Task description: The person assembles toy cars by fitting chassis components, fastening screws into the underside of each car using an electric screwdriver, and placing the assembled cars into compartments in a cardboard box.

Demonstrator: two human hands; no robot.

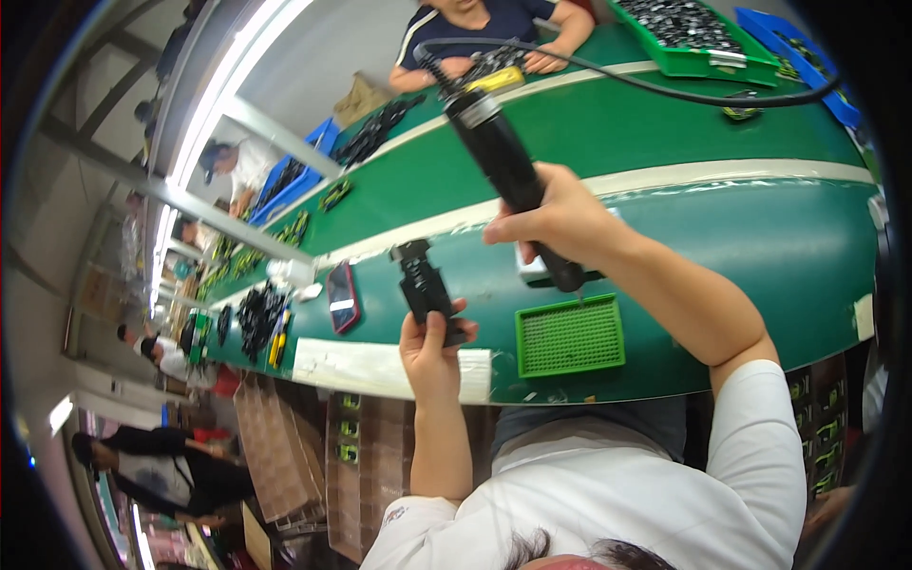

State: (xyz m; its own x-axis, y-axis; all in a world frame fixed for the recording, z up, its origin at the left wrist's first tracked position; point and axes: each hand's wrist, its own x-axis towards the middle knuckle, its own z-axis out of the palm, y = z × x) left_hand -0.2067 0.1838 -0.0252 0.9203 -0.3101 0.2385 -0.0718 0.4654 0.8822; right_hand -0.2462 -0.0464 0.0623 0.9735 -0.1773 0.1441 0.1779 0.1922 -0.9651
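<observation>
Left hand (432, 353) grips ridged black plastic part (424, 288); right hand (560, 220) cylindrical screwdriver (513, 176).

- My worktop (665, 142) is a long green belt with pale stripes running along it, stretching far down the hall.
- A bright strip light (223, 90) runs overhead beside grey metal rails.
- Other people sit further along the line.
- Brown cardboard boxes (275, 427) stand on the floor below the worktop's edge.
</observation>
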